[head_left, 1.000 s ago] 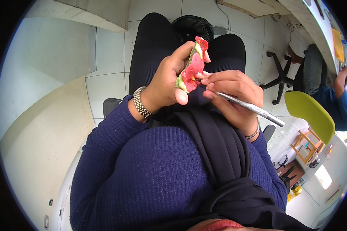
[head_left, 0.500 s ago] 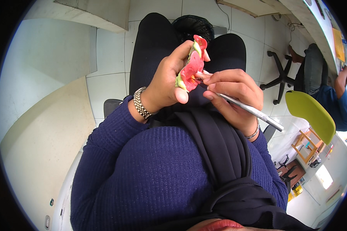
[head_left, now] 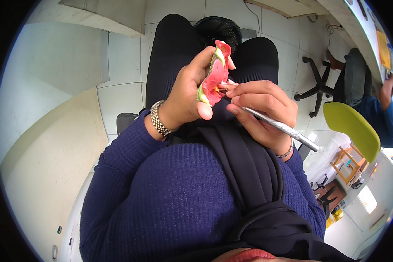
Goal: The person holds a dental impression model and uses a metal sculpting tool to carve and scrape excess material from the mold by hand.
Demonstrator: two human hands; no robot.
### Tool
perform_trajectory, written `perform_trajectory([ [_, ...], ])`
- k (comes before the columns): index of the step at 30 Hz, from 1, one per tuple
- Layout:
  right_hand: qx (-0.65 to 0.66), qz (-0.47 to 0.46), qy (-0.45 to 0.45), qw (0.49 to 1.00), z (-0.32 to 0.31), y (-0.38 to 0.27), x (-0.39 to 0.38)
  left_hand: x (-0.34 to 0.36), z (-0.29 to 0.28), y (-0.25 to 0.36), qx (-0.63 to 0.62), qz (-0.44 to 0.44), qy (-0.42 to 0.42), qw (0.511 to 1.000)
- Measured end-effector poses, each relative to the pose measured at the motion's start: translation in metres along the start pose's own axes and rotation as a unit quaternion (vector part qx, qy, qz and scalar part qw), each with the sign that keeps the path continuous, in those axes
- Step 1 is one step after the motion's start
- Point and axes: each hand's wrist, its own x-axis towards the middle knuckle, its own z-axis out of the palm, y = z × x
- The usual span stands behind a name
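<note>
In front of my lap my left hand (head_left: 186, 89) is closed round a lobed, glossy pink-red and pale-green moulded piece (head_left: 215, 77). Its thumb lies along the near end, and fingertips show past the far side. My right hand (head_left: 268, 105) pinches a slim silver metal-handled tool (head_left: 286, 129) with a textured grip, much like a pen. The handle slants down to the right. The tool's thin working end reaches the lower red part of the piece, near a small yellow spot; its exact tip is too small to make out.
My black-clad knees (head_left: 172, 52) are beneath the hands, with a dark bin or bag (head_left: 218, 32) between them. Pale cabinet panels (head_left: 52, 74) stand to the left. On the right are a lime-green chair (head_left: 353, 131) and a seated person in blue (head_left: 377, 113) at a bench.
Both hands, the moulded piece and the tool have shifted very slightly left. The piece is turned a little, and the grip of each hand is the same.
</note>
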Motion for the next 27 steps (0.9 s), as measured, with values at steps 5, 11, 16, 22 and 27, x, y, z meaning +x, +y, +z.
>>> perform_trajectory([
  [5,0.001,0.007,-0.001,1.000,-0.0001,0.0011,0.0000,0.0001,0.0003,-0.0012,-0.001,-0.005,0.003,1.000],
  [11,0.013,0.013,-0.006,1.000,-0.0001,0.0019,0.0000,0.0002,0.0009,-0.0003,-0.012,-0.022,0.011,1.000],
  [16,0.052,0.033,0.013,0.998,0.0003,0.0034,-0.0023,0.0007,-0.0007,0.0001,-0.042,-0.016,-0.002,0.999],
  [22,0.039,0.018,0.015,0.999,0.0006,0.0037,-0.0030,0.0013,-0.0014,0.0003,-0.028,-0.008,-0.002,1.000],
  [27,0.024,0.007,0.004,1.000,-0.0002,0.0033,-0.0032,0.0011,-0.0001,0.0019,-0.028,-0.025,0.005,0.999],
])
